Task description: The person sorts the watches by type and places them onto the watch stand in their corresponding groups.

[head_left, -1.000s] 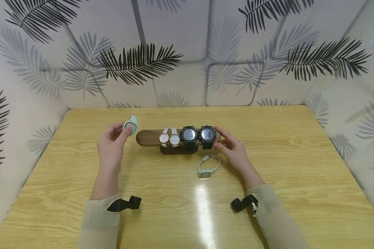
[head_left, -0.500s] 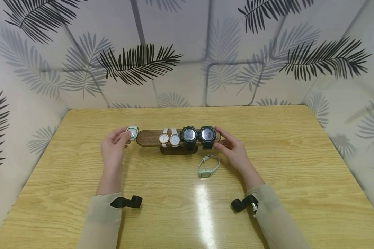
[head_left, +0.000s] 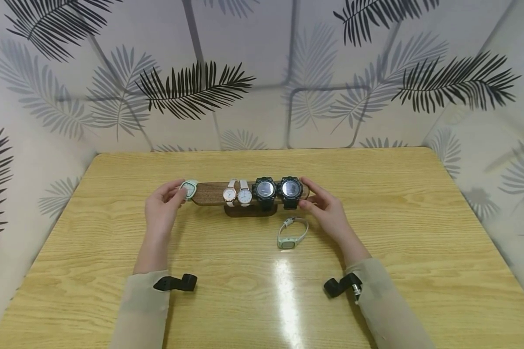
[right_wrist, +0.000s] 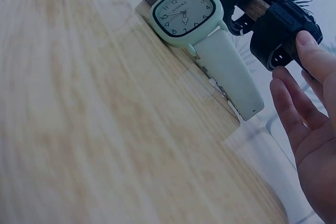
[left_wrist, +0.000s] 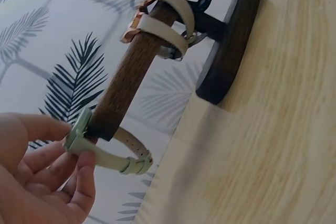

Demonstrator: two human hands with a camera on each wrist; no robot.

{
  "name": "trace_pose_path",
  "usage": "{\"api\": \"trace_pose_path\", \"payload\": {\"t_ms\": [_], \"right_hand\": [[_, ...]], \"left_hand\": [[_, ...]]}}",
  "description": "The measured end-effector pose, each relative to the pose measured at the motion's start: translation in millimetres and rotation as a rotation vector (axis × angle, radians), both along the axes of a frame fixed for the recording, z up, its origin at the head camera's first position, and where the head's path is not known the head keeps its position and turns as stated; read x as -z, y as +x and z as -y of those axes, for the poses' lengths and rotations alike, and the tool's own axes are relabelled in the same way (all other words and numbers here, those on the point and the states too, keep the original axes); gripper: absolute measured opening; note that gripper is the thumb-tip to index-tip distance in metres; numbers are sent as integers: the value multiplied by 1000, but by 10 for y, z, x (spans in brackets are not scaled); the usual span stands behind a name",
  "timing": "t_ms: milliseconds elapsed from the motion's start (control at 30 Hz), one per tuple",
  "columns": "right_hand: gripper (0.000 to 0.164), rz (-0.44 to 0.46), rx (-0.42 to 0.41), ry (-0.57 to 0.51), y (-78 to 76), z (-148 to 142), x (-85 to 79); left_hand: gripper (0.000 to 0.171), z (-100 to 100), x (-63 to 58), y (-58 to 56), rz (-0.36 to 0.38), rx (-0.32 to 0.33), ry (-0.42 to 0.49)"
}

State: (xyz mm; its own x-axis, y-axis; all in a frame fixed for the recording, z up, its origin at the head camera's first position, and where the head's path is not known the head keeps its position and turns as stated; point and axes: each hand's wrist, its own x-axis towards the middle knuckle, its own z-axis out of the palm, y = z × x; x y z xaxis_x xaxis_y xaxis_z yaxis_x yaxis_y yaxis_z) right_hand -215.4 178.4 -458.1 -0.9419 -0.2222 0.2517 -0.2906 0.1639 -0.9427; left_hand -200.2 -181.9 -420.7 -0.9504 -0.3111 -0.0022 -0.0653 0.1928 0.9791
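Left hand: thumb and fingers pinch the case of a mint-green square wristwatch. A second ago this watch was held up clear of the stand, off to the left; now it has come in against the left end of the wooden watch stand. Left wrist view: strap buckled into a loop, bar tip at its opening, seemingly just inside; how deep, cannot tell. My reading: threading onto the bar barely begun, with bare wood left for it.

Next along, unmoved: two white-strapped analog watches, first and second, side by side around the bar. Then two black digital sports watches, inner and outer.

In front of these, flat of the table: another mint-green watch, loop closed, untouched.

Far right: right hand, same grip as before, thumb and fingers about the stand's right end, probably steadying it.
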Motion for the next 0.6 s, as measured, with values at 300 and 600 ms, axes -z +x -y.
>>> {"api": "trace_pose_path", "payload": {"t_ms": [300,600], "right_hand": [[57,24,9,-11,-89,-38,175],[57,18,7,8,-97,-46,181]], "left_hand": [[45,146,-44,42,-28,229,-264],[43,165,-56,44,-80,252,-445]]}}
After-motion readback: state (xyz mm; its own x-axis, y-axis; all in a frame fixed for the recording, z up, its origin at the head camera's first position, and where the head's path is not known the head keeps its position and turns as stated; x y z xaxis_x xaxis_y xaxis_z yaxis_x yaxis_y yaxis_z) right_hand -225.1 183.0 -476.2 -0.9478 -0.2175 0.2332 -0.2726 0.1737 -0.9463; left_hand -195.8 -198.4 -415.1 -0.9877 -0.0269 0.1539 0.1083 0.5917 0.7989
